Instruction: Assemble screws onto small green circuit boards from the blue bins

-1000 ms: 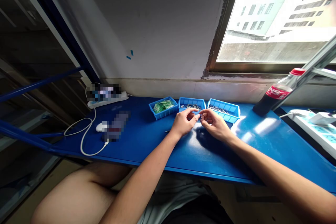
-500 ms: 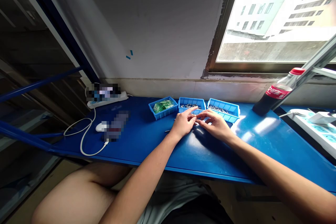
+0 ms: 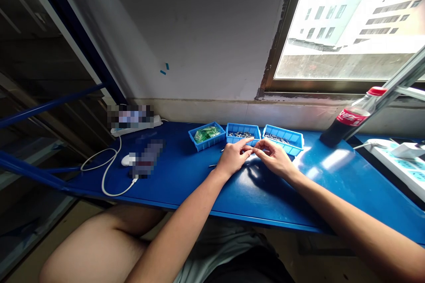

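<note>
My left hand and my right hand meet fingertip to fingertip above the blue table. Both are closed in a pinch around something too small to make out. Just behind them stand three blue trays: the left one holds green items in clear wrap, the middle one small metal parts, the right one thin metal pieces. Near my left wrist a thin dark tool lies on the table, partly hidden by the hand.
A cola bottle stands at the right by a metal frame, with a white power strip beyond it. At the left are a white mouse-like object, a blurred device, a white cable and another power strip.
My fingers have closed into a tighter pinch. The left index finger has bent down, and the right hand has shifted slightly. The trays show no real change.
</note>
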The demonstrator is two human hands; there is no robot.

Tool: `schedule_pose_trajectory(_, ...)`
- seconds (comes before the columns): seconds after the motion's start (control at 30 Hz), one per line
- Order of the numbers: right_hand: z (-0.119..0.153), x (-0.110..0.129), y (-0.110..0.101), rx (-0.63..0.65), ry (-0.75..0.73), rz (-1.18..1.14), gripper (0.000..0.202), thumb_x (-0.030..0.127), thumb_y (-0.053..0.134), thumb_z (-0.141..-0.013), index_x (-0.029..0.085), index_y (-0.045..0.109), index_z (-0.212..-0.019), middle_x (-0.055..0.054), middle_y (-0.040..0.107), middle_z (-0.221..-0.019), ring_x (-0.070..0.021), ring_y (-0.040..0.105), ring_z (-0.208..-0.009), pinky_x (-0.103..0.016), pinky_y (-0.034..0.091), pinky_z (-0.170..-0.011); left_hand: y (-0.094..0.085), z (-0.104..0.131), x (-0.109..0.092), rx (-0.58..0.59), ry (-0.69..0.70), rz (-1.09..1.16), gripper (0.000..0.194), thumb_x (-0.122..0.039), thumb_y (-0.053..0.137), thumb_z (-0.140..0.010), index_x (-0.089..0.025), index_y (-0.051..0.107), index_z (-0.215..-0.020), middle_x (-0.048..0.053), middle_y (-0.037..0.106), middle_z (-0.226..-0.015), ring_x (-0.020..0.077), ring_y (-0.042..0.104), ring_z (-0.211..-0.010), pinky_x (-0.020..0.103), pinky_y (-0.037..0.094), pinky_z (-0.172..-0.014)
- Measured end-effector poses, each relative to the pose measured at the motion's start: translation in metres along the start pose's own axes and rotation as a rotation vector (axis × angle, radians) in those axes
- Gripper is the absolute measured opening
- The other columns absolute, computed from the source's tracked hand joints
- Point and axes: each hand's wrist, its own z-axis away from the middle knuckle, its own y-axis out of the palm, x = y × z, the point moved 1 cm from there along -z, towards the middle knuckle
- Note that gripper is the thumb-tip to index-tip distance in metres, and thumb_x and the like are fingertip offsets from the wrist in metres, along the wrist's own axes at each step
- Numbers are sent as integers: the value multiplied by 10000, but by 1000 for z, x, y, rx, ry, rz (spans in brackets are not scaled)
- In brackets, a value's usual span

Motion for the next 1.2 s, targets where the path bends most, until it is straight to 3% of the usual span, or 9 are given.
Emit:
schedule_pose_trajectory(0.1, 0, 2, -2, 7, 30, -24, 315, 568, 665, -984, 254, 682, -974, -44, 715, -934, -226, 665, -815, -363, 566, -722, -1, -1, -3, -70, 6, 56, 394, -185, 764, -948, -255, 755, -1336, 37, 857, -1077, 232, 826, -1002, 383, 668, -968)
schedule_pose_trajectory(0.27, 1, 4, 0, 60, 11, -15, 353, 604, 613, -1014, 269, 721, -1025, -57, 739, -970, -248, 690, -847, -396, 589, -771, -4, -3, -7, -160, -5, 114, 388, -173, 749, -951, -242, 731, -1333, 44, 849, -1054, 221, 819, -996, 363, 670, -912)
schedule_pose_trajectory(0.47, 2, 5, 6, 124, 35, -74, 376, 618, 658, -982, 266, 763, -1061, -51, 759, -969, -235, 692, -817, -364, 587, -715, -4, -3, -7, -145, -15, 123, 387, -182, 750, -947, -220, 725, -1332, 61, 844, -1091, 227, 812, -1032, 347, 659, -893)
schedule_pose_trajectory(0.63, 1, 5, 5, 115, 100, -142, 407, 655, 707, -931, 257, 751, -1002, -47, 767, -906, -218, 693, -737, -335, 582, -633, -3, -4, -5, -86, -41, 115, 152, -249, 780, -928, -192, 823, -1062, 90, 831, -1150, 252, 791, -1080, 349, 661, -873)
schedule_pose_trajectory(0.73, 1, 5, 5, 134, 102, -150, 414, 659, 733, -909, 259, 768, -1012, -48, 787, -956, -210, 699, -738, -342, 599, -663, -4, -4, -3, -97, -52, 172, 107, -259, 795, -916, -183, 832, -983, 104, 825, -1139, 255, 779, -1101, 351, 658, -892)
schedule_pose_trajectory(0.9, 2, 2, 5, 149, 93, -125, 414, 627, 743, -916, 261, 796, -1104, -59, 805, -1076, -220, 723, -837, -346, 610, -717, -5, -6, 2, -143, -98, 251, 133, -278, 847, -872, -156, 797, -891, 120, 815, -1108, 242, 774, -1061, 355, 638, -913)
schedule_pose_trajectory(1.03, 2, 0, 5, 148, 101, -133, 393, 602, 736, -929, 264, 797, -1120, -57, 812, -1090, -207, 711, -807, -338, 604, -699, -5, -8, 5, -172, -113, 289, 167, -255, 877, -835, -143, 753, -831, 123, 803, -1077, 233, 768, -1038, 352, 617, -925)
schedule_pose_trajectory(1.2, 2, 0, 5, 148, 122, -133, 391, 601, 748, -919, 267, 794, -1118, -47, 806, -1084, -196, 697, -786, -327, 597, -680, -5, -10, 6, -195, -153, 349, 321, -354, 950, -768, -133, 718, -794, 129, 789, -1072, 247, 763, -1032, 353, 611, -905)
